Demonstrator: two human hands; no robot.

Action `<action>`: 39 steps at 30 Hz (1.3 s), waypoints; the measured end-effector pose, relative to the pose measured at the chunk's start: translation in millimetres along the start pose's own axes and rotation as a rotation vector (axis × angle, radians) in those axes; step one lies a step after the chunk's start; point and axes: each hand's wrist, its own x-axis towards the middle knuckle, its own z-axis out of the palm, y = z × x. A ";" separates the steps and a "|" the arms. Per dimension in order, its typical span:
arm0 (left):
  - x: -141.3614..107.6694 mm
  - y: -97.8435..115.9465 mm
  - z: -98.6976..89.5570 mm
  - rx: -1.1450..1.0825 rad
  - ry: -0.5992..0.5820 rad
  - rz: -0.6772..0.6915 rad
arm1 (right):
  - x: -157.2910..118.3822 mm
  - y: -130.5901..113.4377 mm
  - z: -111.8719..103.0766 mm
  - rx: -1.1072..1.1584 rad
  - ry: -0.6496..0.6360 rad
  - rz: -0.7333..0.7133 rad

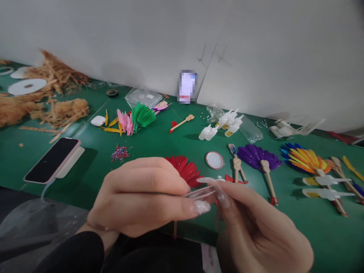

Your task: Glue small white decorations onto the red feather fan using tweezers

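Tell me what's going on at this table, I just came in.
A person's left hand holds a small clear piece, and their right hand pinches at its other end; I can't tell quite what it is. A red feather fan lies partly hidden behind the hands. Farther right on the green table lies a purple feather fan.

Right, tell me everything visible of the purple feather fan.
The purple fan has spread feathers with pale specks, a wood-like handle with a rounded head, and something red at its near end. It lies on the table, feathers toward the wall; neither left hand nor right hand touches it.
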 end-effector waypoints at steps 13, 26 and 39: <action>-2.3 -0.4 1.4 -0.007 0.049 0.013 | 3.8 -1.0 -5.8 0.008 -0.013 0.022; -4.0 -0.2 -0.7 -0.041 0.011 -0.028 | 4.2 -2.8 -3.8 -0.014 -0.049 0.029; 1.4 7.3 2.5 -0.117 0.100 -0.115 | 3.5 0.5 -1.4 -0.031 -0.052 -0.043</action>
